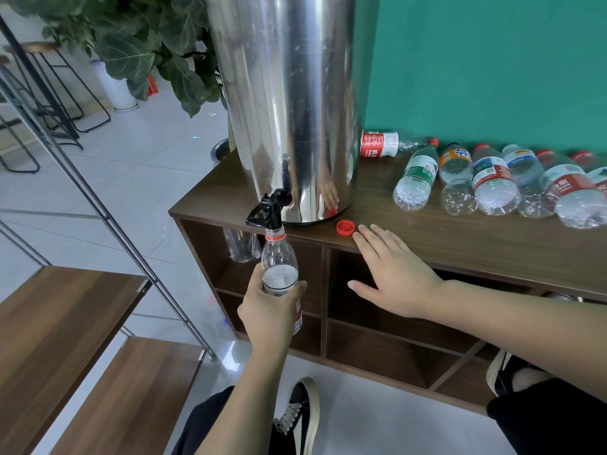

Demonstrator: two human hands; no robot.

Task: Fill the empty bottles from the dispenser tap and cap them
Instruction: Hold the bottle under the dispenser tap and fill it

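Head view, counts: one steel dispenser (289,103) at the left end of the table (460,238); one black tap (267,208) reaching past the front edge; one loose red cap (345,227) just in front of the dispenser's base.
Bottle in use: one uncapped bottle (279,267), upright, mouth right under the tap, partly filled.
Left hand (269,310): fingers wrapped round the bottle's lower body.
Right hand (391,270): flat, fingers spread, fingertips on the table edge just beside the cap, holding nothing.
Lying bottles (492,182): about seven visible, on their sides along the green wall.
Hard to make out: rightmost bottles cut off by the frame; dispenser top out of view.
Edges, room: bare table between hand and lying bottles; open cubbies (394,323) below.
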